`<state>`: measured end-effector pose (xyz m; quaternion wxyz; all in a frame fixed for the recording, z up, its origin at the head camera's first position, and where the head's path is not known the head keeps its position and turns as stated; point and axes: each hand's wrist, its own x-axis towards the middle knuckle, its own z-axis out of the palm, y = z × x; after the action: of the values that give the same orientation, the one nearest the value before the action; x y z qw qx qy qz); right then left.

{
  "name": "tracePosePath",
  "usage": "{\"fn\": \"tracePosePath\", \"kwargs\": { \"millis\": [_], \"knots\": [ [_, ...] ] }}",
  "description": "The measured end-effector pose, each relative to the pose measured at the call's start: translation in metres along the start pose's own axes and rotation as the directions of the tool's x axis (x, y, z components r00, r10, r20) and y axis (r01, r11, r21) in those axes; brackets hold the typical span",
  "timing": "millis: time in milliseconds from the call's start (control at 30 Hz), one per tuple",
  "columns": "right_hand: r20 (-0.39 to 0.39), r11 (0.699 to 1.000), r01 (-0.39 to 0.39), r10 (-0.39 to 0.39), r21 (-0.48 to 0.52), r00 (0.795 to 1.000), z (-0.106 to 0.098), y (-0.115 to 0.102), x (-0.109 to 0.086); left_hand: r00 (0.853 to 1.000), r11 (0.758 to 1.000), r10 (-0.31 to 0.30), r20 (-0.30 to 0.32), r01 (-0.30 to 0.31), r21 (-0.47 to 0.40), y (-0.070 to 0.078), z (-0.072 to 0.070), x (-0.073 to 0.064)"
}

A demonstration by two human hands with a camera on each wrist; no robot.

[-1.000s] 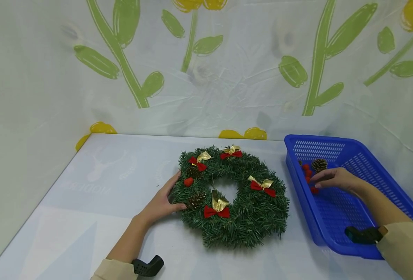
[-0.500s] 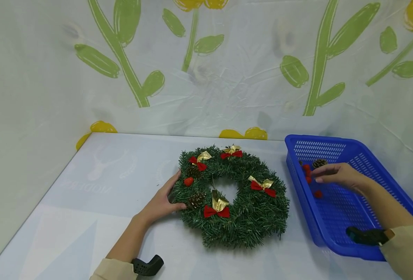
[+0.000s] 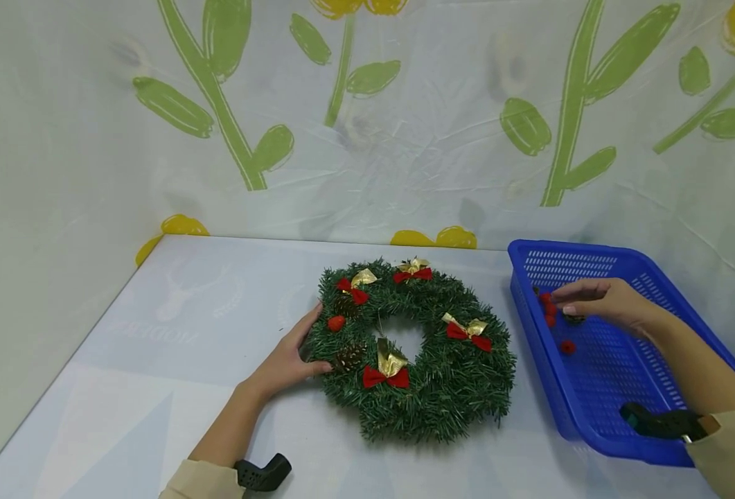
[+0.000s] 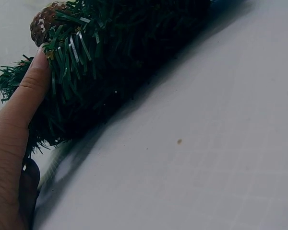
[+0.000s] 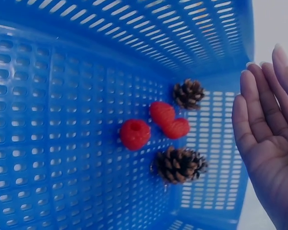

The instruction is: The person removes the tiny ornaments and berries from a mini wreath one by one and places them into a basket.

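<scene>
My left hand (image 3: 289, 360) grips the left edge of a green Christmas wreath (image 3: 454, 395), thumb on top beside a pine cone (image 3: 350, 357). The left wrist view shows that thumb (image 4: 32, 86) pressed along the needles. On the wreath sit several red bows (image 3: 386, 378) with gold ribbon, and a red raspberry (image 3: 337, 324). Over a blue basket (image 3: 548, 381), my right hand (image 3: 616, 308) hovers with nothing in its fingers. In the right wrist view, imitation raspberries (image 5: 135, 134), a large pine cone (image 5: 180, 165) and a smaller pine cone (image 5: 188, 94) lie inside.
The wreath lies on a white table (image 3: 217, 346) with faint printing. A curtain (image 3: 417, 138) with green and yellow flowers hangs behind it. The basket has raised slotted walls and stands at the right. Each wrist carries a black camera mount (image 3: 262, 473).
My right hand has shifted back a little inside the basket. The large pine cone now shows below that hand instead of behind it. My left hand and the wreath stay still.
</scene>
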<state>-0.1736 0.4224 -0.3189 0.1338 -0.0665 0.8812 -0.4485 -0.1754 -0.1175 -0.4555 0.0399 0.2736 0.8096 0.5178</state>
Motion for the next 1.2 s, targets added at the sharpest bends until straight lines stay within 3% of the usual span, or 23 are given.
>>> {"fn": "tracePosePath", "kwargs": {
  "millis": [667, 867, 1033, 1200],
  "knots": [
    [0.045, 0.986, 0.148, -0.152, 0.081, 0.987, 0.014, -0.034, -0.009, 1.0, 1.0, 0.0, -0.007, 0.0, 0.004, 0.001, 0.001, -0.001],
    [0.077, 0.972, 0.209, -0.218, 0.111, 0.973, 0.016, -0.04, -0.013, 1.0, 1.0, -0.001, -0.006, 0.001, 0.01, 0.001, 0.0, 0.0],
    [0.094, 0.973, 0.218, -0.225, 0.079, 0.97, 0.022, -0.048, -0.017, 1.0, 1.0, 0.002, -0.006, -0.002, 0.018, 0.002, -0.001, 0.0],
    [0.138, 0.96, 0.251, -0.268, 0.124, 0.954, 0.028, -0.055, -0.018, 1.0, 1.0, 0.005, -0.003, -0.005, 0.013, 0.002, -0.001, 0.001]
  ]
}}
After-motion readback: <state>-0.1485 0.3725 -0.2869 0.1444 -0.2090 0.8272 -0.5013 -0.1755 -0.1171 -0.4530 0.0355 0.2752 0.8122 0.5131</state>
